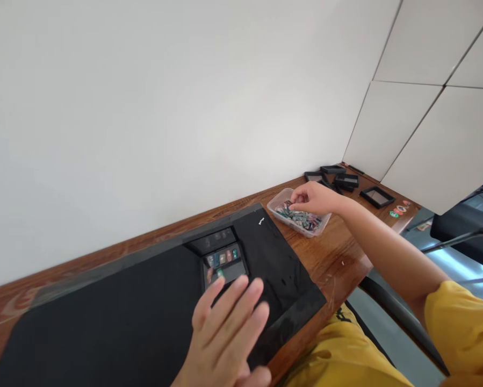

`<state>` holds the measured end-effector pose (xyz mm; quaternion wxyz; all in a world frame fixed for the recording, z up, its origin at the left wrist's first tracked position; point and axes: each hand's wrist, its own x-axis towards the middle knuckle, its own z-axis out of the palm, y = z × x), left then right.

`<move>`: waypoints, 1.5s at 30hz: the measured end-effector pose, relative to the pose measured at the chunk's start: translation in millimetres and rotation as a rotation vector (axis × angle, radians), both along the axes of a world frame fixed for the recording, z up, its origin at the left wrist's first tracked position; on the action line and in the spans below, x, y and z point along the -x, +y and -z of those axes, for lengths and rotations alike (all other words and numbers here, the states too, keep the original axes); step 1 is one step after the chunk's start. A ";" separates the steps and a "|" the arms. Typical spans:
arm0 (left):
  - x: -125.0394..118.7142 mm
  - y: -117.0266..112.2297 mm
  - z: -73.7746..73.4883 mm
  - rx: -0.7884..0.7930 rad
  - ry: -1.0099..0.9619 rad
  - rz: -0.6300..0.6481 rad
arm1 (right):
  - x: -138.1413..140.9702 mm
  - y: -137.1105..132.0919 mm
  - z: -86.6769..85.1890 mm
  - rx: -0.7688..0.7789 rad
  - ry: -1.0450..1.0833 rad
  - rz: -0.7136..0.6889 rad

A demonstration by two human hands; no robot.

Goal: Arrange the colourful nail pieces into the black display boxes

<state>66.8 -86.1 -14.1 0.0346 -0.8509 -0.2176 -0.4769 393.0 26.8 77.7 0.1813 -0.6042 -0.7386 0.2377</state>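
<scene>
Right hand (316,198) is down in the clear plastic tub (274,203) on the counter (338,252), fingertips bunched on the small coloured pieces (301,219) heaped inside; can't tell if its grip has closed on one. Left hand (229,328) lies flat, grip open and empty, on the black mat (104,317) left of the tub, fingertips at the black display box (225,258). Pieces look light, rigid, slick and tiny, so pinch one by its edges with two fingertips.
</scene>
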 end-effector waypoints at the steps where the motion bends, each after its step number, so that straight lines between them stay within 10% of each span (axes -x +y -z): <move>1: -3.7 7.9 -3.5 -0.042 -0.001 0.010 | 3.0 -4.2 -0.4 0.001 0.070 -0.018; 13: -14.1 41.0 -14.2 0.062 -0.106 -0.204 | 107.6 -32.8 24.8 0.373 0.674 -0.596; 21: -11.1 43.0 -12.7 0.075 -0.155 -0.251 | 118.9 -30.7 45.9 0.484 0.840 -0.497; 45: -9.0 39.1 -9.2 0.432 -0.307 -0.180 | 121.5 -41.2 39.3 0.561 0.862 -0.415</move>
